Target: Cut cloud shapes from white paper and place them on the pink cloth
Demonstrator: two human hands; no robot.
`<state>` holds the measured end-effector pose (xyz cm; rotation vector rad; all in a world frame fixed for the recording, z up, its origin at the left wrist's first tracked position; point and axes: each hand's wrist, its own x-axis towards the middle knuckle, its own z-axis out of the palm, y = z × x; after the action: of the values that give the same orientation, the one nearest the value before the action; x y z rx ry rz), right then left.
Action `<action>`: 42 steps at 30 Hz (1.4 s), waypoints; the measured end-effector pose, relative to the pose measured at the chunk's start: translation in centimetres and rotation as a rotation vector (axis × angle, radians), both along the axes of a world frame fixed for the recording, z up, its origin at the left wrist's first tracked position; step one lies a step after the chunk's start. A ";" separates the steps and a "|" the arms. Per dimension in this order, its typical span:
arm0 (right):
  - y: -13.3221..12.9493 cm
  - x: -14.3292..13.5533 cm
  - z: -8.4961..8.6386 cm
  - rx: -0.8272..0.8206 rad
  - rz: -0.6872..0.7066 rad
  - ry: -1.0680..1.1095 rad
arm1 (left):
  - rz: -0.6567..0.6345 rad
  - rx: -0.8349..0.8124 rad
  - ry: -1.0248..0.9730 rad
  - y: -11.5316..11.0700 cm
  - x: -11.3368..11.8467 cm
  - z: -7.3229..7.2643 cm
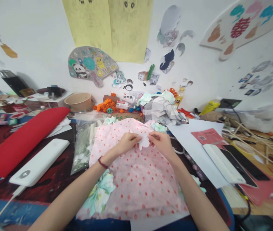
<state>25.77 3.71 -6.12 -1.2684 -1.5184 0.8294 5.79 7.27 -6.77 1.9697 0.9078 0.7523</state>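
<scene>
A small white cutout (144, 140) is held up over a pink polka-dot cloth (148, 179). My left hand (129, 142) pinches its left edge between thumb and fingers. On the right edge, my right hand (159, 141) grips the same piece, fingers bent together. The cloth lies spread on the table, with mint-green floral fabric (102, 191) showing at its lower left and at its upper corners.
To the left lie a white power bank (40, 162) with a cable, a red roll (28, 138) and a plastic bag (82, 150). White paper (196, 150), dark phone-like slabs (247, 162) and thin wooden sticks are at the right. Orange flowers (106, 106) sit behind.
</scene>
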 end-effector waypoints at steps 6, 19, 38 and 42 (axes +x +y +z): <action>0.0 0.5 0.1 0.012 -0.052 0.037 | 0.016 0.011 -0.011 0.0 0.0 0.2; -0.5 -0.1 0.8 -0.062 0.093 0.158 | 0.039 0.085 0.069 -2.0 0.8 1.8; -0.1 1.4 0.9 -0.218 -0.046 0.502 | -0.215 0.290 0.458 -4.0 -2.6 4.3; -0.2 1.3 1.2 -0.223 -0.024 0.520 | 0.084 0.290 0.465 -7.1 -8.0 6.0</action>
<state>27.10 3.51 -4.96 -1.1087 -1.0140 1.2277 -2.20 0.17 -0.72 2.4342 1.2124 0.4967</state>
